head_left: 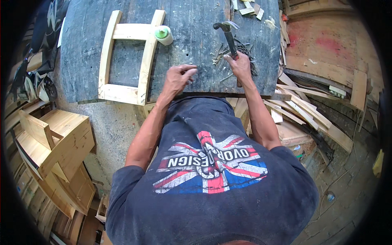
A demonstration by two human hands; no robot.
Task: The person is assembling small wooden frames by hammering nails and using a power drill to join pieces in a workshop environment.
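My right hand point(241, 67) is wrapped round the handle of a claw hammer point(230, 38), whose head points to the far side of the workbench point(188, 24). Under and around that hand lies a loose pile of nails point(245, 49). My left hand point(179, 78) is over the near edge of the bench, its fingers curled in toward the thumb; anything small between them cannot be made out. To its left a pale wooden frame point(122, 93) lies flat, with two curved side pieces and two crosspieces. A white glue bottle with a green cap point(164, 36) is beside the frame's right side piece.
Wood offcuts point(247, 9) lie at the bench's far right. On the right, beside the bench, are stacked wooden strips point(308, 112) and a large board with red marks point(326, 45). Pale wooden furniture point(61, 139) stands on the left, below the bench's level.
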